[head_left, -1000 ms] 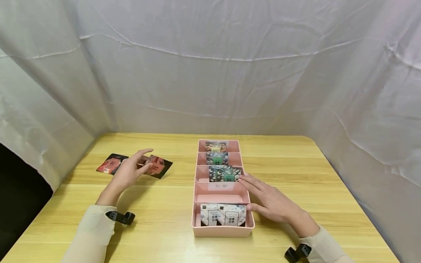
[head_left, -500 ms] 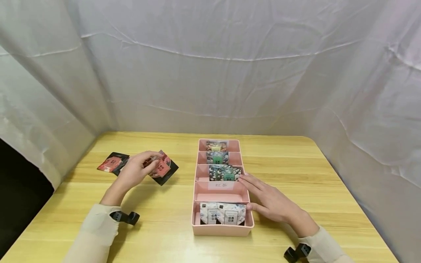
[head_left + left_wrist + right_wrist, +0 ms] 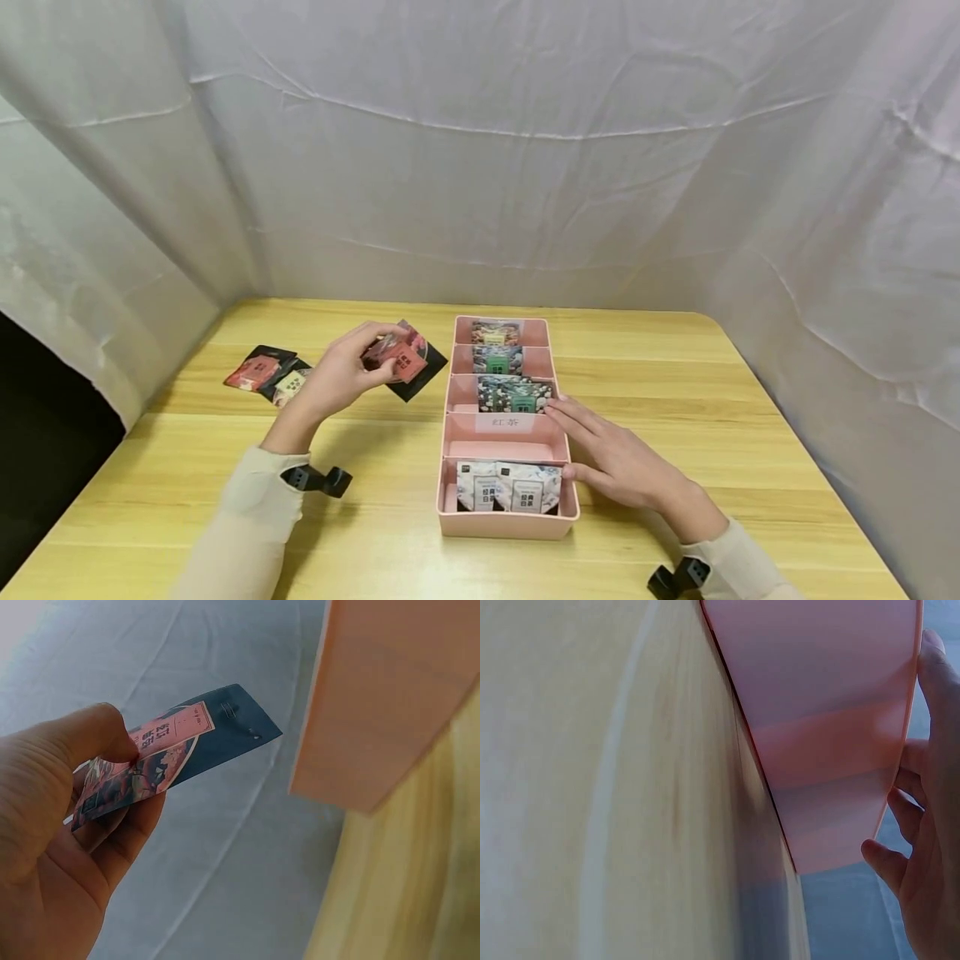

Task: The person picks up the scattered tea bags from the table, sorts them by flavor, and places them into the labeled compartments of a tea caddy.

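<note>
My left hand (image 3: 341, 371) pinches a dark tea sachet (image 3: 422, 379) with a red label, thumb on its printed face and fingers beneath. In the left wrist view the sachet (image 3: 225, 724) points toward the side of the pink divided box (image 3: 382, 697). My right hand (image 3: 622, 462) rests its fairly straight fingertips on the box's right rim; the right wrist view shows them along the wall's edge. White sachets (image 3: 528, 487) stand in the box's front compartment. A paper label (image 3: 504, 423) with printed characters marks the compartment behind it.
Green-labelled sachets (image 3: 522, 402) fill the middle compartment. Farther back are a blue-green sachet (image 3: 497, 362) and a yellow-labelled one (image 3: 495, 335). On the table at left lie a red-labelled sachet (image 3: 255, 371) and a yellow-labelled sachet (image 3: 291, 384). Pale curtains (image 3: 480, 192) hang behind the table.
My left hand has lifted the red-labelled sachet and carried it right toward the box, exposing the yellow-labelled sachet at left. The right hand stays on the rim.
</note>
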### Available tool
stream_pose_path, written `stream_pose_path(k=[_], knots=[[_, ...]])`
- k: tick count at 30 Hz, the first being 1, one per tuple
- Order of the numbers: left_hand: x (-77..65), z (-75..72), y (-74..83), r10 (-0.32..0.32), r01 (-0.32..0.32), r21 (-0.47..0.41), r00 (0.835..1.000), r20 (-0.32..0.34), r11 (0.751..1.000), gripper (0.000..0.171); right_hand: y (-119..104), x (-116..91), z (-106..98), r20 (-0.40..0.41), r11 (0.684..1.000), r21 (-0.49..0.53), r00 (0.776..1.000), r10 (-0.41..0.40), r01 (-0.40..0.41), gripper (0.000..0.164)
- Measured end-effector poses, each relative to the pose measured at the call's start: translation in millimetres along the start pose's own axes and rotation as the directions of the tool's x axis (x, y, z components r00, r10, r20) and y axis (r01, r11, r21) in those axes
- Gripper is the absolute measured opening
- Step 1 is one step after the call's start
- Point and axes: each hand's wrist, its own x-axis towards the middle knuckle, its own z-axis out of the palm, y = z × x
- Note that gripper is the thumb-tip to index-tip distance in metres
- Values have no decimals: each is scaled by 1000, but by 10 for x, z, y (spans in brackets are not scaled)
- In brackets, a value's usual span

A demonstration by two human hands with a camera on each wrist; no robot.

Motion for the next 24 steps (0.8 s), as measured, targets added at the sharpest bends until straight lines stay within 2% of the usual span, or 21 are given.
stream_pose_path(k=[6, 13, 21, 24], knots=[[165, 135, 128, 62, -59, -86, 997, 37, 995, 45, 15, -2, 7, 0, 1000, -1, 1000, -9, 9, 75], [312, 326, 220, 148, -132, -135, 982, 116, 982, 46, 17, 5, -6, -3, 1000, -3, 1000, -10, 10, 75], [344, 513, 315, 187, -153, -168, 960, 210, 974, 50, 26, -1, -5, 4, 1000, 3, 1000, 3, -3, 75], [323, 565, 361, 187, -152, -151, 948, 259, 977, 52, 19, 4, -3, 4, 1000, 2, 1000, 0, 0, 76]])
